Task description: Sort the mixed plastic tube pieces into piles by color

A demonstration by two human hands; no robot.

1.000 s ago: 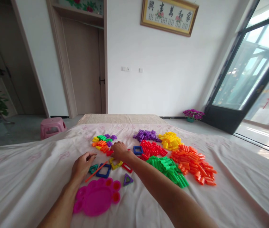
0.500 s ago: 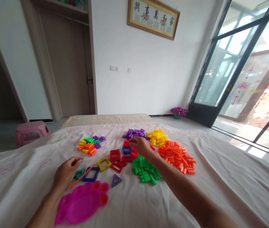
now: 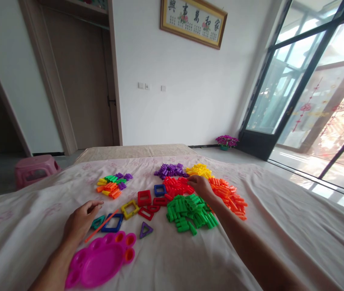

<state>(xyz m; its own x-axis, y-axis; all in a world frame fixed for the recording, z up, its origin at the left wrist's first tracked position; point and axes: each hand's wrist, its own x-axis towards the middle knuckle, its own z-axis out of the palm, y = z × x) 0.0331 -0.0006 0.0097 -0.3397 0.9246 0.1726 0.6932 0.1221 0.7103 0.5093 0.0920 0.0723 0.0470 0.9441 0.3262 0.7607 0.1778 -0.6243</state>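
Observation:
My right hand (image 3: 202,186) is over the right side of a pile of red plastic pieces (image 3: 176,185). Its fingers are bent together at the pieces, and what they hold, if anything, is hidden. My left hand (image 3: 80,220) rests on the cloth at the left, loosely curled with thumb and fingers apart and nothing visible in it. Close by it are a teal frame (image 3: 98,222), an orange stick (image 3: 101,226) lying across a blue square frame (image 3: 120,223), and a pink palette tray (image 3: 102,264) with orange in some wells.
Piles of green (image 3: 190,212), orange (image 3: 231,198), yellow (image 3: 200,169) and purple pieces (image 3: 169,171) surround the red one. A mixed heap (image 3: 112,186) lies at the left. Between are red frames (image 3: 144,198), a yellow frame (image 3: 130,209), another blue frame (image 3: 160,190) and a purple triangle (image 3: 145,230).
My right hand has moved right, from beside the small blue frame to the right part of the red pile, uncovering that pile. My left hand has stayed in place.

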